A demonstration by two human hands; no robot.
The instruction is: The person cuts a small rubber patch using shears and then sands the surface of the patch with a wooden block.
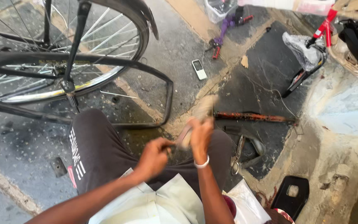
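A bicycle wheel fills the far left above the stone floor. A rusty bar lies right; a phone lies farther off. Centre, the right hand grips a blurred wooden-handled tool; the left hand is curled shut just beside it.

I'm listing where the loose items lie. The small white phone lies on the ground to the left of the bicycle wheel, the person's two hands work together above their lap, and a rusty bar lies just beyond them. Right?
Not quite. The head view shows the phone lying to the right of the bicycle wheel, not left. The rest holds: the left hand and right hand work together above the lap, with the rusty bar just beyond.
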